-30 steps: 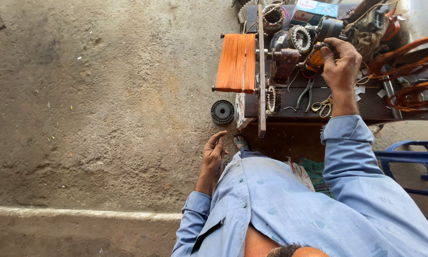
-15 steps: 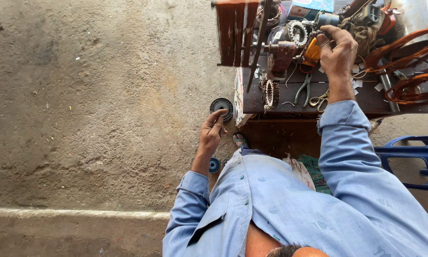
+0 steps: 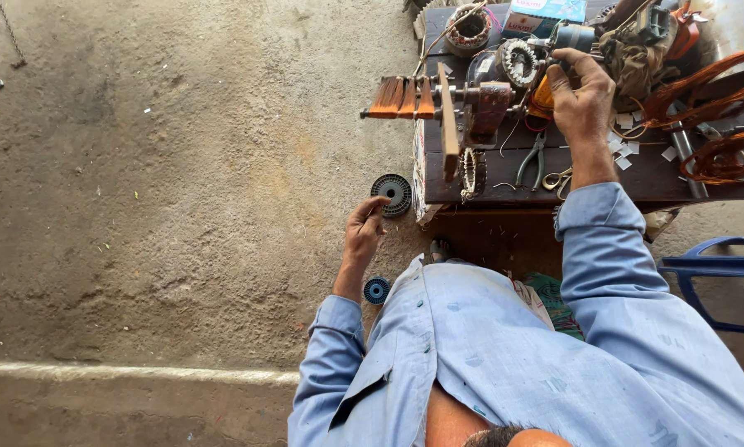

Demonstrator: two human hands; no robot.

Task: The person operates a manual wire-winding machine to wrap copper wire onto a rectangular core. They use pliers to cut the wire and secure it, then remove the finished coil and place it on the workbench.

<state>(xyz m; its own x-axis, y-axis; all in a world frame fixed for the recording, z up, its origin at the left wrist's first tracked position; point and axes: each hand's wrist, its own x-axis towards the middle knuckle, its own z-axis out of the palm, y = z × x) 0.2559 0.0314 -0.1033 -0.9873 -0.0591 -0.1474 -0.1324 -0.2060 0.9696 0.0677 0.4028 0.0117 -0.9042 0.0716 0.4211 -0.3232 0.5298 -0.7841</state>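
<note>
My right hand (image 3: 581, 98) is closed around an orange handle (image 3: 542, 95) on a hand winding machine (image 3: 489, 103) at the bench's left end. The machine's wooden former (image 3: 448, 124) carries bands of copper wire (image 3: 403, 97) that stick out over the floor. My left hand (image 3: 362, 233) hangs low beside the bench with its fingers loosely curled and nothing visible in them. It is just below a black ribbed spool (image 3: 391, 194) that lies on the floor. A small blue spool (image 3: 377, 290) lies by my left forearm.
The dark wooden bench (image 3: 628, 178) holds pliers (image 3: 532, 159), scissors (image 3: 559, 178), stator cores (image 3: 518, 62), a box and loops of copper wire (image 3: 720, 132). A blue plastic chair (image 3: 715, 277) stands at the right. Rough concrete floor (image 3: 182, 207) spreads to the left.
The former with its copper wire has turned from flat-on to edge-on. My left hand rose from my lap to the black spool, then dropped slightly below it. My right hand stays on the handle.
</note>
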